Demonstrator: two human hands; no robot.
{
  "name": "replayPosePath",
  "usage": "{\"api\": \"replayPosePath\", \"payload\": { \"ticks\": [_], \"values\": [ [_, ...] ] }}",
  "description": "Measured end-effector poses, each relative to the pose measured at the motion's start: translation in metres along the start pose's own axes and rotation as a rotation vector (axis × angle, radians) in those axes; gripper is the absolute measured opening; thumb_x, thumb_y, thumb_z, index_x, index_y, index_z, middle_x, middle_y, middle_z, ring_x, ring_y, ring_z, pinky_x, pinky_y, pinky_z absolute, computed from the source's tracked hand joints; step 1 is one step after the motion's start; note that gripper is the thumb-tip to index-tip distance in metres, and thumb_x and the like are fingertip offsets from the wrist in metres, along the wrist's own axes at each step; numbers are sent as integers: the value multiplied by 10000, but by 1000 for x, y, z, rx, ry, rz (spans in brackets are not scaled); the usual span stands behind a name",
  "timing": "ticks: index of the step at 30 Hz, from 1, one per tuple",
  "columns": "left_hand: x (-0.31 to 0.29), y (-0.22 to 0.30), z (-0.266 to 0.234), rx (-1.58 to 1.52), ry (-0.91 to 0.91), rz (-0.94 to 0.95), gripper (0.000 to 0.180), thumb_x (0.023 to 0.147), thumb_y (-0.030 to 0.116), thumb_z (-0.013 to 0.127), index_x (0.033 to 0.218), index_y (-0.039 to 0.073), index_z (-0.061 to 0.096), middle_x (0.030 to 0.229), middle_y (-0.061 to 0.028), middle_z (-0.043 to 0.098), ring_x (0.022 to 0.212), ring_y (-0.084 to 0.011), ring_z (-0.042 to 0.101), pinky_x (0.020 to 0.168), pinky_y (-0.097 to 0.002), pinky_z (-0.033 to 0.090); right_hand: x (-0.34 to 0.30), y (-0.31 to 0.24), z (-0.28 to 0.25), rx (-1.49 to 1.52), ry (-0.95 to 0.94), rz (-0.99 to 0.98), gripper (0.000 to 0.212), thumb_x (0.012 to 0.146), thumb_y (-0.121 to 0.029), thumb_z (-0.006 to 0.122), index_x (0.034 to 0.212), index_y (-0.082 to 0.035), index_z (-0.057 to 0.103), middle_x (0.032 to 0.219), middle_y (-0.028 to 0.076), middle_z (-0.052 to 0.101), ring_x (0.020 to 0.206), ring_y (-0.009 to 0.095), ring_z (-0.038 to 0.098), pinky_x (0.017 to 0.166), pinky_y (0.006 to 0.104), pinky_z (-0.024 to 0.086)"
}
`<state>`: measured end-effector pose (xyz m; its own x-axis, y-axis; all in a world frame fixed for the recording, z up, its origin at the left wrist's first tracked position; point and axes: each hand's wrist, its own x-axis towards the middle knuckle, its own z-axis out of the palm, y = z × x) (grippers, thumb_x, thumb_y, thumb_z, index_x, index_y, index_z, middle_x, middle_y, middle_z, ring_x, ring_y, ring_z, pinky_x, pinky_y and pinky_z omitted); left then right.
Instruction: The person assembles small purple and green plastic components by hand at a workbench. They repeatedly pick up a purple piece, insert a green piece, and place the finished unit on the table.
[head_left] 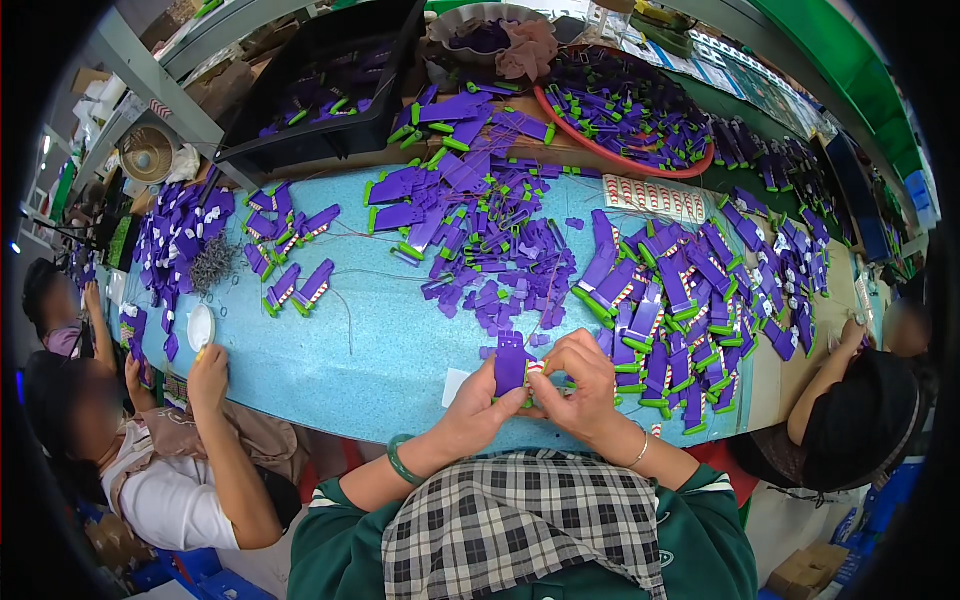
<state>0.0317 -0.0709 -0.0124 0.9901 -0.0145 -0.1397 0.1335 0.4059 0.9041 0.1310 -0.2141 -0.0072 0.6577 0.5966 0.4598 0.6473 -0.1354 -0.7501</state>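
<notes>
Near the table's front edge my left hand (470, 408) is closed around a flat purple plastic part (510, 358), held upright. My right hand (584, 388) pinches at the part's right side, thumb and forefinger on a small red-and-white striped sticker (534, 369). Whether the sticker is fully stuck down I cannot tell. Just beyond my hands lies a heap of small purple pieces (500, 290). To the right is a big pile of purple parts with green ends and striped stickers (640, 310). A white paper square (455, 386) lies beside my left hand.
A striped sticker sheet (655, 198) lies behind the right pile. A black bin (330, 140) and a red-rimmed basket (640, 168) of purple parts stand at the back. Co-workers sit at both sides; one person's hand (208, 378) holds a white oval dish (201, 326) at the left.
</notes>
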Motion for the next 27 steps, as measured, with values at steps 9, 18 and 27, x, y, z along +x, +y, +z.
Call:
{"api": "replayPosePath", "payload": {
  "ticks": [9,18,27],
  "values": [
    [6,-4,6,-715,-178,-490,436,977,414,337,866,32,516,652,-78,484,535,-173,482,432,-273,350,7,6,6,331,-352,187,340,753,-251,723,973,-19,606,955,109,626,918,238,591,806,348,463],
    [4,16,8,-151,0,-124,299,949,300,546,1047,19,524,664,-60,542,545,-129,513,482,-249,410,11,-2,-9,1124,-392,721,369,894,-258,586,1153,4,602,1043,80,638,974,158,584,847,297,462],
    [5,43,-21,1391,168,1094,214,675,71,689,848,100,566,1029,-95,597,998,-295,586,754,-404,507,22,-7,-9,1116,-373,794,188,877,-125,615,1028,-13,602,983,32,618,894,84,568,793,247,458]
  ]
}}
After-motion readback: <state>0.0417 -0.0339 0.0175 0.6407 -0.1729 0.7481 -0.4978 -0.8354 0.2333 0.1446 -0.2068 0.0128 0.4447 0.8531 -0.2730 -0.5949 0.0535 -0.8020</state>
